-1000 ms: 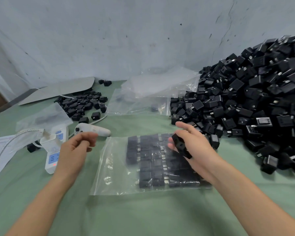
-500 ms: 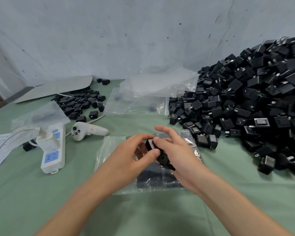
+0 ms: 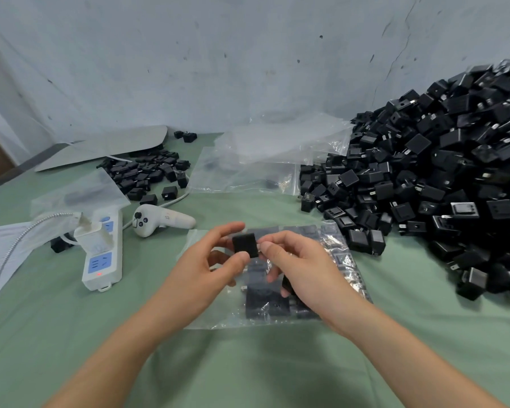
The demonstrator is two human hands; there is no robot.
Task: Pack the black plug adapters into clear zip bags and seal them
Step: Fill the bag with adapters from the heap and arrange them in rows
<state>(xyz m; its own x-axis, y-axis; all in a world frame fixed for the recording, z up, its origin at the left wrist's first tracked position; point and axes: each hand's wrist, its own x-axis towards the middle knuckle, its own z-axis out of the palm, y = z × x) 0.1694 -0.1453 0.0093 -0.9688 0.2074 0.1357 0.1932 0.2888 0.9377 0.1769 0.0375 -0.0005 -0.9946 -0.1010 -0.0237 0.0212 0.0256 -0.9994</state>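
My left hand (image 3: 208, 267) pinches one black plug adapter (image 3: 245, 245) between thumb and fingers, held above the table. My right hand (image 3: 299, 265) pinches the same adapter's right side with thumb and forefinger; its lower fingers curl round another black adapter (image 3: 286, 285). Under both hands lies a clear zip bag (image 3: 340, 262) holding rows of several black adapters, flat on the green cloth. A large heap of loose black adapters (image 3: 442, 172) fills the right side.
A white power strip (image 3: 102, 260) with a plugged charger and a white controller (image 3: 159, 220) lie at the left. A smaller pile of adapters (image 3: 146, 173) and empty clear bags (image 3: 265, 160) sit farther back, near the grey wall. Green cloth (image 3: 248, 372) covers the table.
My left hand came in from the left and took hold of the adapter that my right hand carried. Both hands now hold it over the bag, slightly higher than half a second ago.
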